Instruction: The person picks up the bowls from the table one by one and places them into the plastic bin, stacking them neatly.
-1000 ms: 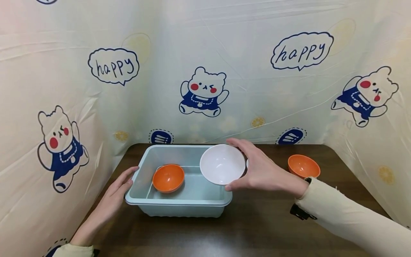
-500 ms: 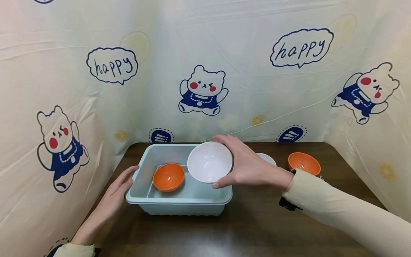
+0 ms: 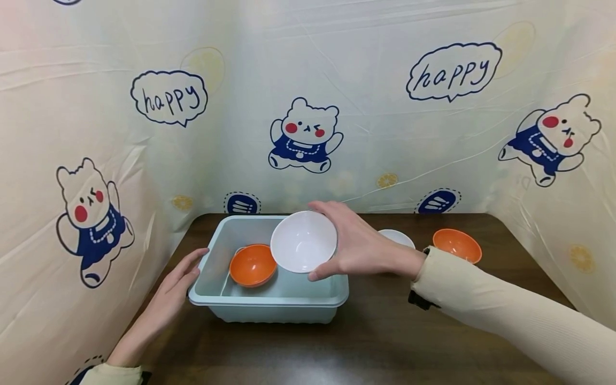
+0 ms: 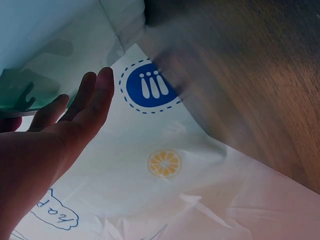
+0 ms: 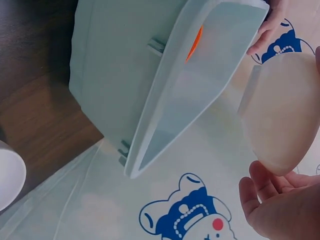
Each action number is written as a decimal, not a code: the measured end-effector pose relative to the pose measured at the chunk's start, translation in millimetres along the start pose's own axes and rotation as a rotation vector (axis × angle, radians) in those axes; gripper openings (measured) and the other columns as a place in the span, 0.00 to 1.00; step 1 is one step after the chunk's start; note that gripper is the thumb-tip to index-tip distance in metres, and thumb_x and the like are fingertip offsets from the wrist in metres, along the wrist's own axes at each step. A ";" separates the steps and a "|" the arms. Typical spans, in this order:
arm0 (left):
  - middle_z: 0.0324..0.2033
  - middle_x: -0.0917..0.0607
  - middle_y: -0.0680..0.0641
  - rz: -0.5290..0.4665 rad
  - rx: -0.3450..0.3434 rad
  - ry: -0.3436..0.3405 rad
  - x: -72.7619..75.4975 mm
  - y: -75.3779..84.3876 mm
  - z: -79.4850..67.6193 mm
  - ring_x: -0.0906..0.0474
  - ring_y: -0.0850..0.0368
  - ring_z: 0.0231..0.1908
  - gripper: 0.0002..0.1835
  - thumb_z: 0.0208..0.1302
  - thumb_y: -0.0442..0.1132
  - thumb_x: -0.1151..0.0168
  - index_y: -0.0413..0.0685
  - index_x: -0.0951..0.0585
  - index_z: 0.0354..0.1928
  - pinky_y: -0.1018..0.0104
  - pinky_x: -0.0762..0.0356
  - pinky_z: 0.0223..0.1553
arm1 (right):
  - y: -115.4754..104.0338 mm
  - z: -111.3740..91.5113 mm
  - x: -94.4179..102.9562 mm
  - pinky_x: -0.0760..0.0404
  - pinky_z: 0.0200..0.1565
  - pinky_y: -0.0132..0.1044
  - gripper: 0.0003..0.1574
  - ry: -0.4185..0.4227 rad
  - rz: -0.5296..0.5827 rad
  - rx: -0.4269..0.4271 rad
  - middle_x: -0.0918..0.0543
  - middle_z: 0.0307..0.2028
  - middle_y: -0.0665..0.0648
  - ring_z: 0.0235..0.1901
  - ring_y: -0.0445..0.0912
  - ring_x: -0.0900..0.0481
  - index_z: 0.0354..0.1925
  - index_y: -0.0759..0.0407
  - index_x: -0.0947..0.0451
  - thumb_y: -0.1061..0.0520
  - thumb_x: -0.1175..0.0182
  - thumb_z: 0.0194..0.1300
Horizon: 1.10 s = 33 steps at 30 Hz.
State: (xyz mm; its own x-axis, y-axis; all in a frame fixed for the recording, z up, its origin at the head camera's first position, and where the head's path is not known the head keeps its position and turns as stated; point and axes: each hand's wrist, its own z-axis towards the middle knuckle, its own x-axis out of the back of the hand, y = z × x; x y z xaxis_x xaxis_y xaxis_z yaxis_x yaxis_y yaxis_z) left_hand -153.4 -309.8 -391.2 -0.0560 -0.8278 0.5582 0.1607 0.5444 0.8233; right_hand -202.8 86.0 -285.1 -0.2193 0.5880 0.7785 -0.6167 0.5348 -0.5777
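Observation:
My right hand holds a white bowl over the right half of a pale blue plastic bin, thumb at its near side and fingers at the far side. The bowl's mouth tilts toward the head camera. In the right wrist view, the bowl's outside hangs apart from the bin's rim. An orange bowl sits inside the bin, on the left. Fingers of my left hand rest extended at the bin's left rim; the left wrist view shows them nearly straight beside its wall.
Behind my right forearm stands a second white bowl, partly hidden. Another orange bowl is farther right on the dark wooden table. A printed curtain encloses the back and both sides.
The right hand has carried the white bowl leftward, farther over the bin, uncovering more of the second white bowl behind the arm. My left hand stays at the bin's rim.

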 end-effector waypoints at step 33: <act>0.77 0.42 0.29 -0.016 -0.004 0.001 0.0 -3.3 0.2 0.42 0.29 0.72 0.27 0.88 0.40 0.64 0.38 0.44 0.81 0.24 0.43 0.65 | -20.2 45.2 -26.5 0.21 0.57 0.52 0.68 -0.066 0.000 -0.020 0.31 0.72 0.53 0.66 0.48 0.33 0.78 0.50 0.37 0.37 0.19 0.44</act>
State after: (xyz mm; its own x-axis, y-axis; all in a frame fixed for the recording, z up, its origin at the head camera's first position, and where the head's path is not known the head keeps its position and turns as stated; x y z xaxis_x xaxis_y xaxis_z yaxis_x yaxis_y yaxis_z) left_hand -154.1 -311.6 -393.9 -0.0577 -0.8364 0.5451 0.1635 0.5307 0.8316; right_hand -218.8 32.3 -282.9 -0.2689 0.5476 0.7923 -0.6015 0.5471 -0.5822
